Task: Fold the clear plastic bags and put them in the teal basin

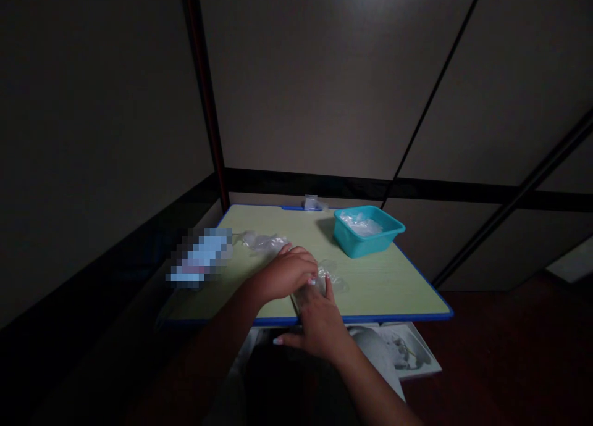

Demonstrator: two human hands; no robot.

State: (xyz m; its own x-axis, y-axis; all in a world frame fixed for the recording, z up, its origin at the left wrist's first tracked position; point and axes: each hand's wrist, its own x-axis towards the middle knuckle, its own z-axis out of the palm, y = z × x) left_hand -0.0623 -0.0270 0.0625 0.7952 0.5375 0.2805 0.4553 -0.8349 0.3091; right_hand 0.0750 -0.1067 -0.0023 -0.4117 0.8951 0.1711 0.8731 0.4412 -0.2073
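Over the near middle of the table, my left hand [291,274] is closed, its fingers curled down at a clear plastic bag [334,278]. The exact pinch is hidden behind the fingers. My right hand [323,322] lies just below it at the table's front edge, open, with the thumb stretched out to the left and one finger pointing up. Its other fingertips reach under my left hand and touch the bag. Crumpled clear plastic [265,243] lies on the table beyond my left hand.
A teal plastic basket [365,247] holding clear plastic bags [361,224] stands at the table's back right. A blurred-out phone-like object [201,258] is on the left. A small clear piece [311,202] sits at the back edge. Below the blue-edged tabletop [393,296] an open drawer [417,358] shows.
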